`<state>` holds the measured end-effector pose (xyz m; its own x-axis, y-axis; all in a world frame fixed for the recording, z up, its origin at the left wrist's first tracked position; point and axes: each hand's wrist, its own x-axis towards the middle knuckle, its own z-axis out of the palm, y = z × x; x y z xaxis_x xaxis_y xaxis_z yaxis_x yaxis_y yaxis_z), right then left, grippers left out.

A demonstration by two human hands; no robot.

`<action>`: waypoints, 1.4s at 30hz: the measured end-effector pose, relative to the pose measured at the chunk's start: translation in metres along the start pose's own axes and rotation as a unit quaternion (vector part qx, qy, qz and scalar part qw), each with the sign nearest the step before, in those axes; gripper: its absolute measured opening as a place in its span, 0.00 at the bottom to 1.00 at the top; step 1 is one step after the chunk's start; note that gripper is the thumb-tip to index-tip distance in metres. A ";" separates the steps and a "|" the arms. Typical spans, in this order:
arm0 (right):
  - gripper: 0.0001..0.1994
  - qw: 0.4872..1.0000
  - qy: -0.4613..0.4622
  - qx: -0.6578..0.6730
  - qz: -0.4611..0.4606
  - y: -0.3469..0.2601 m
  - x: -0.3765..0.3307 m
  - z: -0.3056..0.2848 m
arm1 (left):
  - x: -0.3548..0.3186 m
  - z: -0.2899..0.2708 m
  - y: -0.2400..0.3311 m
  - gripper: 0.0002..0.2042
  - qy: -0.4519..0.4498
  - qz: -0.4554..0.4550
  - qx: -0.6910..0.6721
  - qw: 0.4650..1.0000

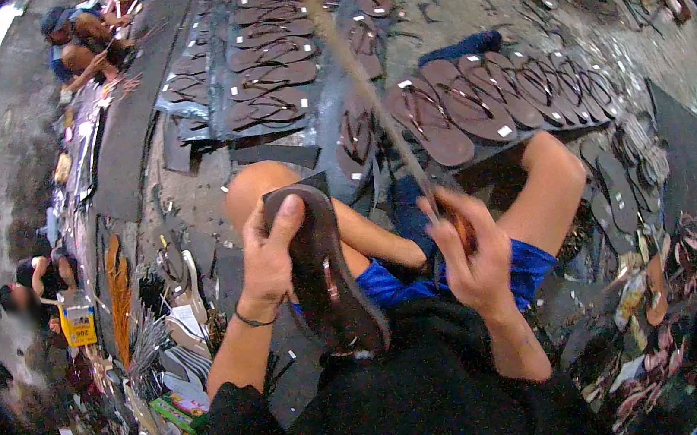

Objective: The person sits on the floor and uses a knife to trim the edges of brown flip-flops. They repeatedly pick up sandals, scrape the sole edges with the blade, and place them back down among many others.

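Two people seated at far left, left hand (269, 258) gripping a dark sandal (327, 272) upright over the knees, right hand (473, 253) closed on a blurred stick (368, 93), rows of sandals (456, 104) on floor beyond

Left hand (271, 257) gripping brown sandal (327, 272), sole edge-on, thumb over top rim. Right hand (473, 250) closed on thin stick (368, 93) (blurred), slanting up and away across frame. Seated on floor, knees up, blue shorts (392, 286). Rows of finished sandals (482, 101) laid out ahead on dark sheets. Two other people (79, 42) at left edge. Clutter and scraps (169, 387) lower left.
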<state>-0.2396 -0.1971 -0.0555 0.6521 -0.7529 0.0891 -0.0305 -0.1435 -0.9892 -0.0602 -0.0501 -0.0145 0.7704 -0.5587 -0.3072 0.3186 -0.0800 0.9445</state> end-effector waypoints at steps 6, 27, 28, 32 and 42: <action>0.14 0.984 -0.154 -0.092 -0.009 0.036 -0.090 -0.030 | -0.011 -0.014 0.012 0.13 -0.018 -0.038 0.013 0.999; 0.12 0.916 -0.376 -0.142 -0.004 -0.072 0.064 -0.045 | -0.027 0.012 -0.006 0.16 -0.266 -0.129 0.082 0.952; 0.11 0.921 -0.364 -0.135 -0.023 -0.066 0.067 -0.037 | -0.027 0.014 -0.006 0.16 -0.259 -0.134 0.073 0.954; 0.13 0.971 -0.229 -0.019 0.063 -0.051 0.069 -0.043 | -0.015 -0.008 0.008 0.24 -0.186 -0.046 0.163 0.968; 0.16 0.990 0.051 -0.096 0.086 0.019 -0.058 -0.065 | -0.003 0.083 -0.046 0.13 -0.057 -0.125 -0.375 0.917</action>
<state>-0.3272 -0.1978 -0.0723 0.5450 -0.8364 -0.0575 -0.2847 -0.1201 -0.9511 -0.1226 -0.1129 -0.0476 0.5726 -0.6858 -0.4493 0.8004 0.3490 0.4874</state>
